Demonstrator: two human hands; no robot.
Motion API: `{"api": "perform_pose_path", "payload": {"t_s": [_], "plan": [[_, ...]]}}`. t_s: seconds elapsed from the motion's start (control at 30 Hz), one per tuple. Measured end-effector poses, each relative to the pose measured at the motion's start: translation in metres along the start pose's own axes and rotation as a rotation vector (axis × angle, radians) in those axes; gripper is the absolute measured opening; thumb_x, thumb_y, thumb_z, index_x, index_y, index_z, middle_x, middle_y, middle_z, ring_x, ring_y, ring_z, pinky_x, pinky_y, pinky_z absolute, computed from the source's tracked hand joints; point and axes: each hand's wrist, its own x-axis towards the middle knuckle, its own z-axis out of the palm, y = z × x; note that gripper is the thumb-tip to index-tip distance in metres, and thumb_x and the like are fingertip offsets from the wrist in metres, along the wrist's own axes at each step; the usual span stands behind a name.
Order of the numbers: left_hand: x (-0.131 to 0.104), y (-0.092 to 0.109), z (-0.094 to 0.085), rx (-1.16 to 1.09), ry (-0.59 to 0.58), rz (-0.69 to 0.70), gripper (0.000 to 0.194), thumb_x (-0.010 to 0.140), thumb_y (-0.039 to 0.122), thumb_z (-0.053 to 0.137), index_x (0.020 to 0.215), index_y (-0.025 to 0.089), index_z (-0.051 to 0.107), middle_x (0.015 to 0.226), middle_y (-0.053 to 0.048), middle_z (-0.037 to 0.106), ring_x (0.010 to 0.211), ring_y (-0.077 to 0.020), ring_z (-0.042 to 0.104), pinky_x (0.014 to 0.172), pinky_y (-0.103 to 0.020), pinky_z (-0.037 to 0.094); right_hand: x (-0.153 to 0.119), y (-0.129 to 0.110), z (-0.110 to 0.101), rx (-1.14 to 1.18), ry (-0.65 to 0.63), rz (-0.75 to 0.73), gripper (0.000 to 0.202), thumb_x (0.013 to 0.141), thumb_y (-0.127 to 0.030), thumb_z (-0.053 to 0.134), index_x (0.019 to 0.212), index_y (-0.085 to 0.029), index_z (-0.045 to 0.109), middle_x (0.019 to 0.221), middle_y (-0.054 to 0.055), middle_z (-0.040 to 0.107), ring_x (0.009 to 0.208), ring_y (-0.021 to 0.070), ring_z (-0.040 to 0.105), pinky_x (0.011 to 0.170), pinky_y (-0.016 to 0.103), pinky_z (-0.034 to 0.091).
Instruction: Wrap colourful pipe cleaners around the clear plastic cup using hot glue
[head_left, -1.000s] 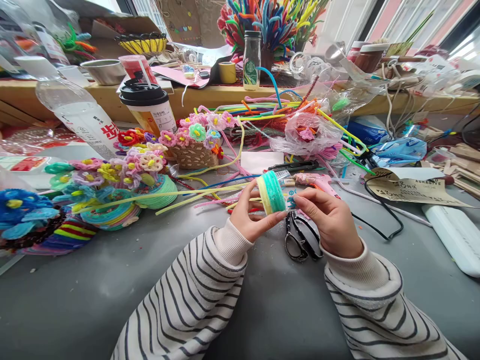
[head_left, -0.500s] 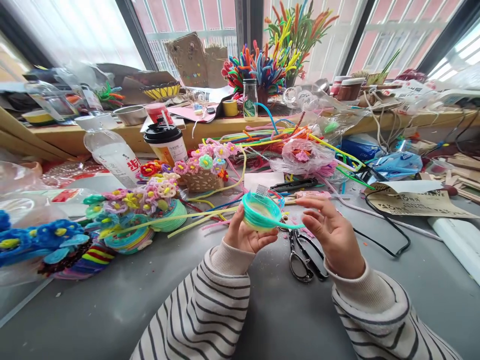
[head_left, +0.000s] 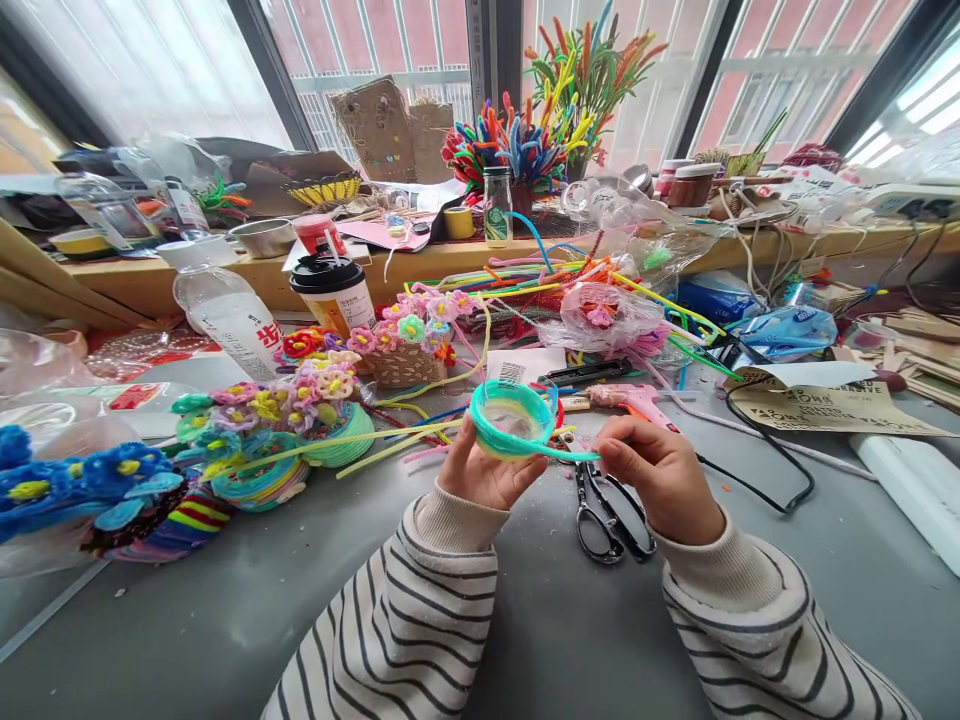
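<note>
My left hand (head_left: 491, 480) is closed around a small clear plastic cup (head_left: 510, 412) with turquoise pipe cleaner coiled about its outside and a paler yellowish band below. A barcode shows on the cup's far side. From the coil a loose turquoise pipe cleaner end (head_left: 571, 456) stretches right, its tip pinched between thumb and fingers of my right hand (head_left: 660, 475). Black-handled scissors (head_left: 611, 515) lie on the table below, between my hands. Just beyond my right hand lies a pink glue gun (head_left: 626, 397), partly hidden.
Pipe cleaner flower pots (head_left: 274, 460) crowd the left, near a plastic bottle (head_left: 229, 310) and a lidded paper cup (head_left: 334, 292). Behind lie heaped pipe cleaners (head_left: 517, 275) and a black utility knife (head_left: 589, 372). A black cord (head_left: 780, 508) curves at the right.
My right hand has closed from spread fingers onto the loose pipe cleaner end, moving slightly left and down. The cup has shifted a little left, its opening tipped more towards me.
</note>
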Motion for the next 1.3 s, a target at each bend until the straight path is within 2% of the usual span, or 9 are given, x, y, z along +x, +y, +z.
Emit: {"api": "perform_pose_path", "payload": {"t_s": [0.27, 0.4, 0.5, 0.57, 0.8, 1.0, 1.13, 1.2, 1.3], "plan": [[0.000, -0.002, 0.000, 0.032, 0.129, 0.037, 0.053, 0.065, 0.053, 0.062, 0.106, 0.020, 0.054, 0.112, -0.008, 0.060, 0.101, -0.0221, 0.060, 0.100, -0.041, 0.037, 0.005, -0.002, -0.007, 0.036, 0.007, -0.022, 0.016, 0.068, -0.036, 0.068, 0.070, -0.020, 0.064, 0.057, -0.002, 0.059, 0.045, 0.0073, 0.044, 0.042, 0.021, 0.036], [0.001, 0.002, 0.001, -0.078, 0.166, 0.061, 0.050, 0.065, 0.049, 0.063, 0.104, 0.019, 0.054, 0.105, -0.007, 0.063, 0.097, -0.0204, 0.062, 0.098, -0.038, 0.039, 0.011, 0.003, -0.022, -0.034, 0.221, -0.011, 0.030, 0.076, -0.046, 0.056, 0.090, -0.022, 0.064, 0.076, 0.002, 0.064, 0.058, 0.0095, 0.050, 0.048, 0.022, 0.040], [0.002, 0.002, 0.002, -0.051, 0.189, 0.118, 0.045, 0.066, 0.048, 0.063, 0.100, 0.020, 0.057, 0.103, -0.006, 0.064, 0.098, -0.0209, 0.061, 0.095, -0.036, 0.042, 0.016, 0.009, -0.038, -0.298, 0.422, 0.031, 0.034, 0.073, -0.050, 0.058, 0.087, -0.019, 0.063, 0.081, 0.004, 0.065, 0.067, 0.0124, 0.054, 0.057, 0.024, 0.043], [0.003, -0.001, 0.002, 0.059, 0.182, 0.176, 0.046, 0.063, 0.044, 0.067, 0.100, 0.019, 0.058, 0.102, -0.007, 0.065, 0.099, -0.0238, 0.060, 0.091, -0.039, 0.045, 0.019, 0.012, -0.044, -0.388, 0.458, 0.044, 0.040, 0.070, -0.054, 0.058, 0.085, -0.018, 0.063, 0.080, 0.005, 0.066, 0.067, 0.0132, 0.055, 0.058, 0.025, 0.043], [0.012, -0.016, -0.001, 0.473, 0.076, 0.412, 0.052, 0.050, 0.027, 0.079, 0.096, 0.018, 0.056, 0.100, -0.006, 0.063, 0.097, -0.0249, 0.058, 0.088, -0.039, 0.045, 0.018, 0.014, -0.022, -0.047, -0.012, 0.168, 0.064, 0.066, -0.072, 0.045, 0.091, -0.016, 0.060, 0.074, 0.006, 0.062, 0.050, 0.0104, 0.049, 0.039, 0.022, 0.034], [0.011, -0.025, 0.000, 0.557, 0.082, 0.445, 0.072, 0.050, 0.019, 0.078, 0.113, 0.022, 0.044, 0.114, -0.010, 0.054, 0.093, -0.0255, 0.059, 0.080, -0.039, 0.048, 0.010, 0.012, -0.012, -0.289, 0.166, -0.057, 0.050, 0.066, -0.050, 0.064, 0.103, -0.020, 0.052, 0.073, -0.001, 0.048, 0.059, 0.0097, 0.046, 0.048, 0.021, 0.039], [0.009, -0.026, 0.003, 0.531, 0.025, 0.413, 0.073, 0.051, 0.018, 0.078, 0.116, 0.023, 0.046, 0.115, -0.008, 0.055, 0.101, -0.0264, 0.056, 0.085, -0.038, 0.046, 0.007, 0.007, -0.011, -0.421, 0.084, -0.088, 0.025, 0.074, -0.043, 0.059, 0.074, -0.018, 0.055, 0.059, -0.003, 0.048, 0.050, 0.0082, 0.041, 0.045, 0.021, 0.035], [0.009, -0.024, 0.003, 0.498, 0.011, 0.361, 0.072, 0.054, 0.019, 0.077, 0.119, 0.024, 0.045, 0.115, -0.008, 0.055, 0.103, -0.0257, 0.055, 0.084, -0.035, 0.047, 0.006, 0.005, -0.008, -0.519, 0.044, -0.140, 0.028, 0.078, -0.039, 0.053, 0.060, -0.017, 0.052, 0.051, -0.003, 0.046, 0.045, 0.0073, 0.038, 0.044, 0.021, 0.033], [0.009, -0.022, 0.002, 0.468, 0.015, 0.266, 0.077, 0.056, 0.019, 0.077, 0.123, 0.026, 0.041, 0.124, -0.009, 0.050, 0.106, -0.0252, 0.054, 0.084, -0.034, 0.048, 0.004, 0.006, -0.004, -0.688, 0.127, -0.306, 0.030, 0.081, -0.030, 0.049, 0.054, -0.017, 0.047, 0.047, -0.005, 0.041, 0.043, 0.0062, 0.034, 0.044, 0.021, 0.030]]}}
